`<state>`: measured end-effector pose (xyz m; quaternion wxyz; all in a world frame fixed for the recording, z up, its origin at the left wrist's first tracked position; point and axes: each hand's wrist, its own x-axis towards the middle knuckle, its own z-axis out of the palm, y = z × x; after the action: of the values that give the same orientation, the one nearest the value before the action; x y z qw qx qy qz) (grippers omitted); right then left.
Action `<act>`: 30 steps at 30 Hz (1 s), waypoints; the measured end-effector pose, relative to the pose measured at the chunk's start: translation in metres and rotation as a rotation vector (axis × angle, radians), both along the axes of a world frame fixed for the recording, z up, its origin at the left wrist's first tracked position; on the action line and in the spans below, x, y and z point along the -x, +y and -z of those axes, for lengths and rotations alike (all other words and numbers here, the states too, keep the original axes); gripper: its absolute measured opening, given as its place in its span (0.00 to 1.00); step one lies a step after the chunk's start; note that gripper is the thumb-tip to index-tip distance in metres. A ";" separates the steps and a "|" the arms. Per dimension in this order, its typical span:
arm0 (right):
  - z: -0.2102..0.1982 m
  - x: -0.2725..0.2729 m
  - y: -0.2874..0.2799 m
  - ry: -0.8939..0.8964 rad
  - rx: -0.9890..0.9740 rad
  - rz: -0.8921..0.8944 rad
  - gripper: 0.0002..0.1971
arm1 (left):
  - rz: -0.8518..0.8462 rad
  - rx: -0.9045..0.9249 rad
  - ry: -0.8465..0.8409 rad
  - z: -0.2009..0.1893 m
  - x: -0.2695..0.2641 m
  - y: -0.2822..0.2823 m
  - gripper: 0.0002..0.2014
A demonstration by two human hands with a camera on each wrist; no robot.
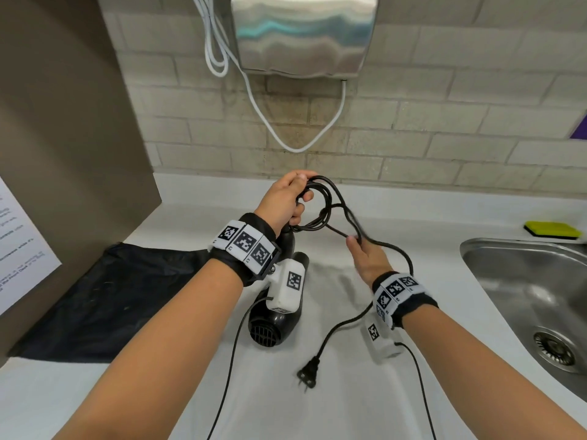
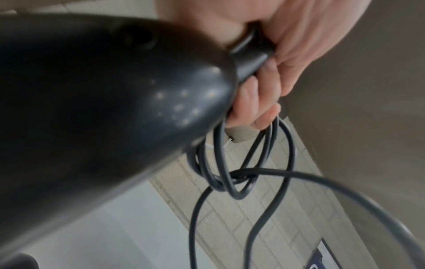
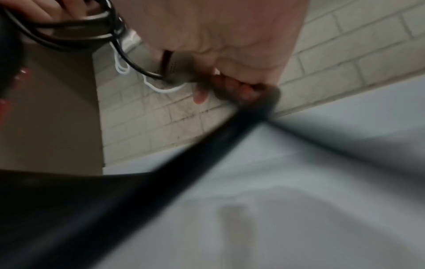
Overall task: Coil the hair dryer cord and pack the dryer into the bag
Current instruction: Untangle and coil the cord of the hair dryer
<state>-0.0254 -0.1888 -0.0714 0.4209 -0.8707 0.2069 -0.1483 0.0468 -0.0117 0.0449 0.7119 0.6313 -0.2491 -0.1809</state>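
My left hand (image 1: 290, 198) grips the handle of the black hair dryer (image 1: 273, 322) together with several loops of its black cord (image 1: 320, 204), held above the white counter (image 1: 317, 408). In the left wrist view the dryer body (image 2: 103, 102) fills the left and the cord loops (image 2: 232, 172) hang below my curled fingers (image 2: 257, 102). My right hand (image 1: 365, 252) pinches the cord a little right of the loops; the right wrist view shows that cord (image 3: 230, 127) blurred, running from my fingers. The plug (image 1: 308, 374) hangs low over the counter. The black bag (image 1: 104, 300) lies flat on the left.
A steel sink (image 1: 533, 300) is sunk into the counter at the right, with a yellow sponge (image 1: 552, 230) behind it. A steel hand dryer (image 1: 301, 33) with white cables (image 1: 286, 128) hangs on the brick wall. A brown panel (image 1: 63, 122) stands at the left.
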 end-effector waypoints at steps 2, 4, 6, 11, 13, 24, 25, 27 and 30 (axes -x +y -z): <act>0.003 0.001 -0.011 0.239 0.067 0.088 0.32 | -0.028 0.018 0.011 0.001 -0.003 0.003 0.13; -0.003 0.006 -0.015 0.552 0.117 0.151 0.31 | -0.060 0.033 0.026 0.001 -0.005 0.005 0.13; -0.012 0.010 -0.011 0.650 0.172 0.105 0.32 | -0.077 0.033 0.031 0.002 -0.006 0.005 0.12; -0.042 0.007 0.033 0.184 0.170 -0.162 0.30 | -0.095 0.002 0.011 0.001 -0.004 -0.003 0.12; -0.054 0.009 0.046 0.003 0.106 -0.185 0.17 | -0.092 -0.003 0.008 0.001 -0.004 -0.004 0.12; -0.050 0.007 0.035 -0.326 0.461 -0.033 0.17 | -0.023 -0.014 0.000 0.002 -0.004 0.001 0.13; -0.052 0.005 0.032 -0.292 0.441 -0.075 0.16 | -0.023 -0.017 -0.003 0.002 -0.004 0.000 0.13; -0.055 0.003 0.028 -0.243 0.395 -0.128 0.13 | -0.031 -0.020 -0.002 0.001 -0.004 -0.002 0.13; -0.058 0.002 0.022 -0.153 0.520 -0.223 0.12 | -0.038 -0.019 0.003 0.001 -0.006 -0.002 0.13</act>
<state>-0.0274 -0.1670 -0.0134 0.2118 -0.9529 0.0324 -0.2144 0.0527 -0.0136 0.0435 0.7095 0.6422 -0.2342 -0.1709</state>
